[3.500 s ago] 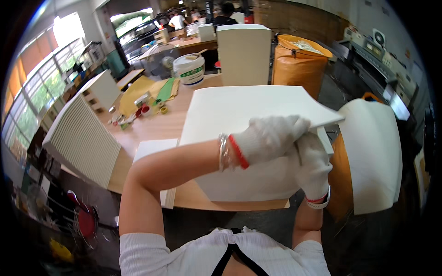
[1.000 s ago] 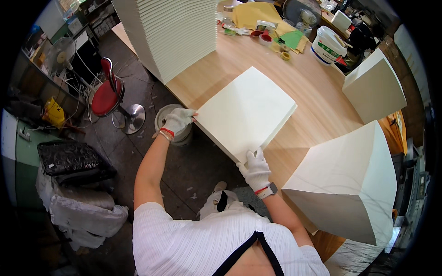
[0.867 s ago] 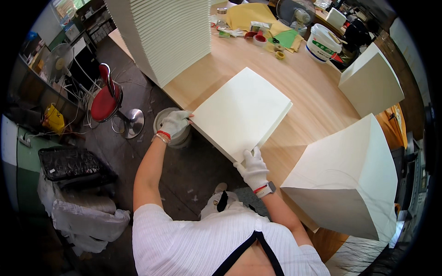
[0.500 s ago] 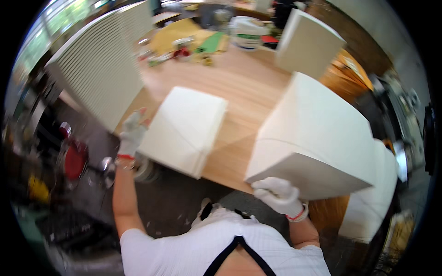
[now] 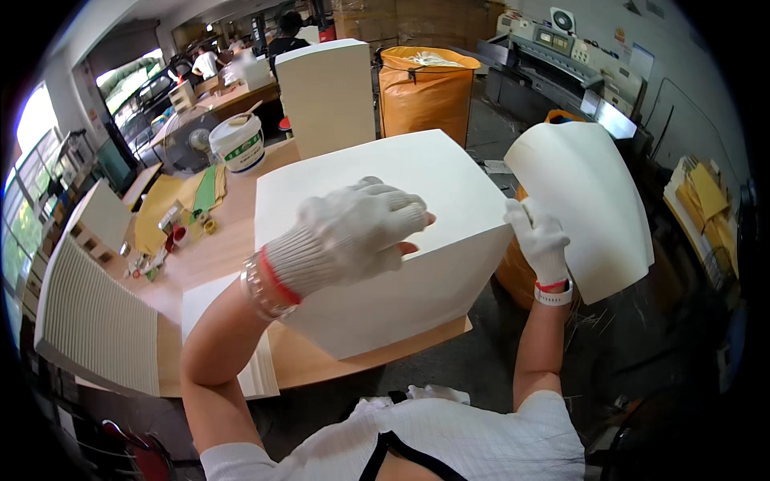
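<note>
A tall white block (image 5: 393, 289), apparently a stack of large sheets, stands on the wooden table in front of me. My left hand (image 5: 361, 228), in a white knit glove with bare fingertips, is above its top and front edge, fingers stretched out and holding nothing. At the stack's right corner is my right hand (image 5: 539, 232), also gloved, its fingers curled together. Whatever lies between those fingers is hidden. Just beyond it, a large curved white sheet or thin pile (image 5: 589, 208) drapes downward. A lower white stack (image 5: 257, 373) lies partly behind my left forearm.
A ribbed pale stack (image 5: 96, 313) stands at the table's left. Behind are a white tub (image 5: 238, 144), tape rolls (image 5: 178, 236), yellow and green paper (image 5: 160, 212), and another upright white stack (image 5: 327, 104). An orange bag (image 5: 425, 96) and a machine (image 5: 553, 60) stand farther back; people work far left.
My view has turned to the right. My left hand has moved from beside the lower stack to over the tall one. My right hand has gone from its near left corner to its right corner.
</note>
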{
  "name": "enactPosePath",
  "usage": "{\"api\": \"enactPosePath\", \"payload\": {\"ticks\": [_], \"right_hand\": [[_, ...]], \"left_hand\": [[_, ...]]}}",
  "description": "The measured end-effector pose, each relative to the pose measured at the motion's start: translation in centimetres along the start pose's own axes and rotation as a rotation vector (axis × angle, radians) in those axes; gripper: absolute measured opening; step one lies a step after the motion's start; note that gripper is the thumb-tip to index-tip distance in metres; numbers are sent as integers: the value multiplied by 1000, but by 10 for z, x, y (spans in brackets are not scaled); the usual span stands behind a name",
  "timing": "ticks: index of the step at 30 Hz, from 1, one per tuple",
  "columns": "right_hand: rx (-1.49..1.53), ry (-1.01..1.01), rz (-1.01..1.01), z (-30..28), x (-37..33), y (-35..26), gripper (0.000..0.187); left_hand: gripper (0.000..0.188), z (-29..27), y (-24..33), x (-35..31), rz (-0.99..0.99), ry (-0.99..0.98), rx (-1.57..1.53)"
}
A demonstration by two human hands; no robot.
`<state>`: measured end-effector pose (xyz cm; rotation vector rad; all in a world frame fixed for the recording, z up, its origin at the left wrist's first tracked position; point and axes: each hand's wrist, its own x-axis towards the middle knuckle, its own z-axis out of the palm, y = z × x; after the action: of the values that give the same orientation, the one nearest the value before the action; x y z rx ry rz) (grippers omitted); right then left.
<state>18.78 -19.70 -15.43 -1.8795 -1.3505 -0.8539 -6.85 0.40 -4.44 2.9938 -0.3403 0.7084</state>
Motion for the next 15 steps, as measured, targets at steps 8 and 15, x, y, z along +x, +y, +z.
{"api": "enactPosePath", "payload": {"ticks": [8,15], "right_hand": [[289,169,-144,2,70,-40,36],[376,326,-139,27,66,-23,11]], "left_hand": [[14,45,-11,63,-154,-233,-88],[4,58,-9,54,-244,-64,-400]]}}
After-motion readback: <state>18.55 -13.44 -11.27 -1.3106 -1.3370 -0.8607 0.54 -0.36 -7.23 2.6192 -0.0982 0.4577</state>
